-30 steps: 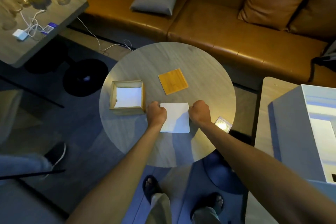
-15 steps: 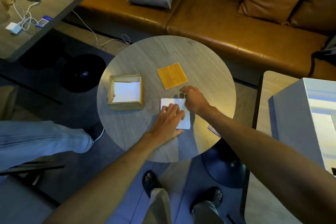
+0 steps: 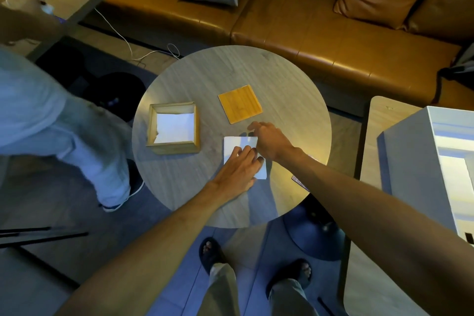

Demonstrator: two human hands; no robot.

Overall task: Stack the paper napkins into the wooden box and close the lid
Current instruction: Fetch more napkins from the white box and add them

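The white square paper napkin (image 3: 232,145) could be creased or torn if it is lifted while pinned, and would then sit badly in the open light wooden box (image 3: 173,147) beside it on the round grey worktop (image 3: 282,84). The left hand (image 3: 237,170) is laid flat on the napkin, fingers straight. The right hand (image 3: 270,142) is arched over the napkin's far corner; whether that corner is pinched cannot be told.

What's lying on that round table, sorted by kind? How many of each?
Wooden box: 1
Wooden lid: 1
White napkin lots: 2, one inside the box, one lying loose; I cannot tell how many sheets are in each
Small card, half hidden: 1
Total: 5
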